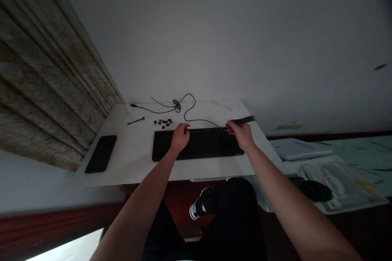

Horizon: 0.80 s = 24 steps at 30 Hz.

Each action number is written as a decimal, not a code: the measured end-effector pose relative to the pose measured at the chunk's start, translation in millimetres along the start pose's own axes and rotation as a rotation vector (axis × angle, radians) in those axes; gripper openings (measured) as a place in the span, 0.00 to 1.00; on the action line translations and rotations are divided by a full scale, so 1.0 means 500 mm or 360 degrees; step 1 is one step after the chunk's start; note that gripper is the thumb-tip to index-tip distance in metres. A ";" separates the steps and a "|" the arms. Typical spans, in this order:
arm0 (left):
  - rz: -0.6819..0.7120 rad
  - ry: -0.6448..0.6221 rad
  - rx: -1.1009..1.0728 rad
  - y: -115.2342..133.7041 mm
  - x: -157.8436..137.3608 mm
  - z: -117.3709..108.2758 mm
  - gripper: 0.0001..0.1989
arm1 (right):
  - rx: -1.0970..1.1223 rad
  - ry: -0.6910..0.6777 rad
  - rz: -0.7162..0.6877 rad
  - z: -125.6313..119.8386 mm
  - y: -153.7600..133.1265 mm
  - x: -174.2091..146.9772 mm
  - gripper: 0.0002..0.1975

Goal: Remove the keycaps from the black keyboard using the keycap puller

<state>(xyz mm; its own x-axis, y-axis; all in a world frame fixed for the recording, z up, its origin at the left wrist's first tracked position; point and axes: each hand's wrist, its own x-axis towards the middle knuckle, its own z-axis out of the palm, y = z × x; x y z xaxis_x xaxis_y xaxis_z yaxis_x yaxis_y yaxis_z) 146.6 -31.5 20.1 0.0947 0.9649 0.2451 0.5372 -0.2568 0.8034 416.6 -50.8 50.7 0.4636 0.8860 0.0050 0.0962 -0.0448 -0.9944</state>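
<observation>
A black keyboard (202,147) lies on the white table in front of me. My left hand (181,135) rests over its left part near the far edge, with loosely bent fingers, thumb and index apart, and nothing visible in them. At the keyboard's far right corner, my right hand (239,131) is closed around a long dark tool (245,120), whose thick end sticks out to the right. The tool's tip is too dark to make out. Several small black keycaps (163,122) lie in a loose group beyond the left hand.
A thin blue tool (136,121) and a black phone (101,154) lie on the table's left side. The keyboard's cable (177,106) runs along the back, knotted midway. To the right, a lower surface holds papers (300,149), a clear tray (346,183) and a black object (315,190).
</observation>
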 end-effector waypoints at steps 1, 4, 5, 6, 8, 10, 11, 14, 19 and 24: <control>0.0003 -0.0007 0.0008 -0.001 0.000 0.000 0.18 | -0.0059 -0.0143 -0.0017 0.029 -0.014 -0.016 0.15; 0.0019 -0.0025 0.0040 -0.001 -0.002 -0.001 0.21 | -0.0225 -0.0494 -0.0054 0.117 -0.043 -0.056 0.12; 0.0038 -0.0039 0.0057 -0.001 -0.002 -0.001 0.21 | -0.0284 -0.0561 -0.0050 0.142 -0.049 -0.064 0.11; 0.0066 -0.0055 0.0081 0.000 -0.002 -0.001 0.22 | -0.0349 -0.0601 -0.0045 0.163 -0.054 -0.069 0.10; 0.0129 -0.0089 0.0146 0.001 -0.002 -0.001 0.24 | -0.0511 -0.0639 -0.0064 0.194 -0.061 -0.071 0.10; 0.0174 -0.0117 0.0206 0.001 -0.002 -0.001 0.21 | -0.0709 -0.0643 -0.0135 0.210 -0.068 -0.067 0.12; 0.0182 -0.0127 0.0226 0.001 -0.001 -0.001 0.18 | -0.0808 -0.0648 -0.0182 0.215 -0.073 -0.066 0.12; 0.0163 -0.0138 0.0257 0.000 0.000 0.000 0.10 | -0.1019 -0.0667 -0.0280 0.219 -0.089 -0.067 0.13; 0.0135 -0.0168 0.0277 0.003 0.001 0.001 0.16 | -0.1085 -0.0711 -0.0349 0.225 -0.105 -0.079 0.15; 0.0143 -0.0169 0.0300 0.004 0.001 0.001 0.13 | -0.1100 -0.0734 -0.0291 0.226 -0.105 -0.078 0.15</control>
<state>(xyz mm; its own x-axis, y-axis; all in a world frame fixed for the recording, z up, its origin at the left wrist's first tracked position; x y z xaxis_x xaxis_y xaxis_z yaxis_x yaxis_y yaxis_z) 148.1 -31.4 21.9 0.2312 0.9416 0.2447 0.6690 -0.3365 0.6628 293.8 -30.7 91.0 -0.0027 0.9994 -0.0337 0.7206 -0.0214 -0.6931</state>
